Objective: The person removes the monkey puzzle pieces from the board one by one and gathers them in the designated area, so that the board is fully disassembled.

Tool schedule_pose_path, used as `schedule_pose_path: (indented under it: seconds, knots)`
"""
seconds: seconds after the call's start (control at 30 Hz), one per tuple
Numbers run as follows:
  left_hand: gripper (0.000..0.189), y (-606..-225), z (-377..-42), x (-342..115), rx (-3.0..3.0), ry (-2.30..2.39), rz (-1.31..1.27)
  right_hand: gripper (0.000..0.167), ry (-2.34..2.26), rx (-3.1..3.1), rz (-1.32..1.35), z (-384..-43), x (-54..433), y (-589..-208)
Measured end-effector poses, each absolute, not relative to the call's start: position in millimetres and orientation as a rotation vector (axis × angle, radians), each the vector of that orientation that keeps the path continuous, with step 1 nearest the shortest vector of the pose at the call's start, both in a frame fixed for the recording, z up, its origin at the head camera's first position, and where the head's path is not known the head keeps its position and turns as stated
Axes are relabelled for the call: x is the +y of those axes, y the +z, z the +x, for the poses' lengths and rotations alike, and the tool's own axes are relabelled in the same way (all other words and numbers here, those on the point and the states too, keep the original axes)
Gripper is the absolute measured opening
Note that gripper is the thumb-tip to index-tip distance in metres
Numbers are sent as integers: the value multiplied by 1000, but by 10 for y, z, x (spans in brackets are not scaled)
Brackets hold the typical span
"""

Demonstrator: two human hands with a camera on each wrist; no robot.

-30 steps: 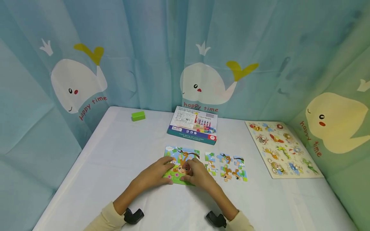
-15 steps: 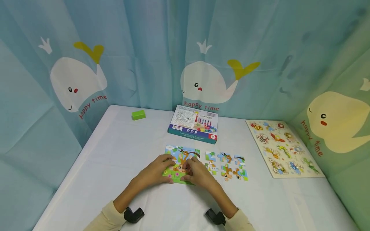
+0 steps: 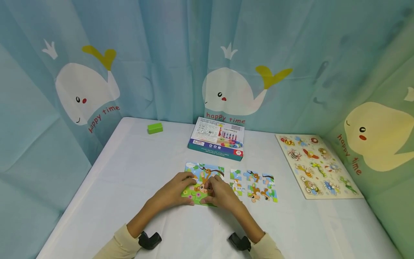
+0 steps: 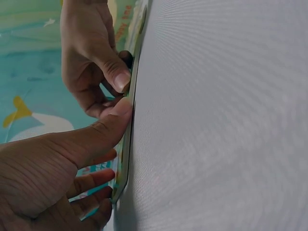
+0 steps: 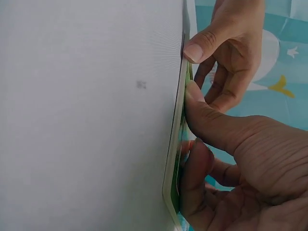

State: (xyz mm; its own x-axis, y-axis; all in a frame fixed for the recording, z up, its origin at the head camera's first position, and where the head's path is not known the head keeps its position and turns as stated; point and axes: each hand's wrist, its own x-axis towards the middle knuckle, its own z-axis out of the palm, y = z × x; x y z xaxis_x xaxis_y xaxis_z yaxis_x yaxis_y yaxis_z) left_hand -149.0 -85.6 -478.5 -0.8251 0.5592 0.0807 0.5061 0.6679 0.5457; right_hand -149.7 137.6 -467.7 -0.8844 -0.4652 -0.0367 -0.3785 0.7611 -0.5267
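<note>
A monkey jigsaw board (image 3: 198, 169) lies on the white table in the head view. My left hand (image 3: 174, 190) holds it at the left side, thumb on the near edge and fingers over the picture. In the left wrist view the left hand's fingers (image 4: 91, 180) reach round the board's end. Over the lower right part of the picture is my right hand (image 3: 223, 194), its index finger bent down to the surface and its thumb at the near edge. I cannot tell whether it pinches a piece. Loose jigsaw pieces (image 3: 253, 176) lie to the right.
Behind the jigsaw board stands a flat bead-set box (image 3: 216, 138). A green block (image 3: 155, 128) sits at the back left. On the right lies a wooden insect puzzle board (image 3: 318, 167). Blue whale-print curtains (image 3: 174, 64) rise along the table's back and sides.
Both hands keep almost the same place on the jigsaw board. The loose pieces have not moved. The head view has shifted very slightly.
</note>
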Motion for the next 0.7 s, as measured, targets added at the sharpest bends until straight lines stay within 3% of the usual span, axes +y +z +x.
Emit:
schedule_pose_path:
  seconds: [0.5, 0.7]
  knots:
    - [59, -4797, -1494, -861, 2776, 875, 890, 43, -842, 2771, -609, -1501, 1376, -4696]
    - [59, -4789, -1492, -859, 2769, 875, 877, 32, -973, 2715, -619, -1511, 1410, -4701]
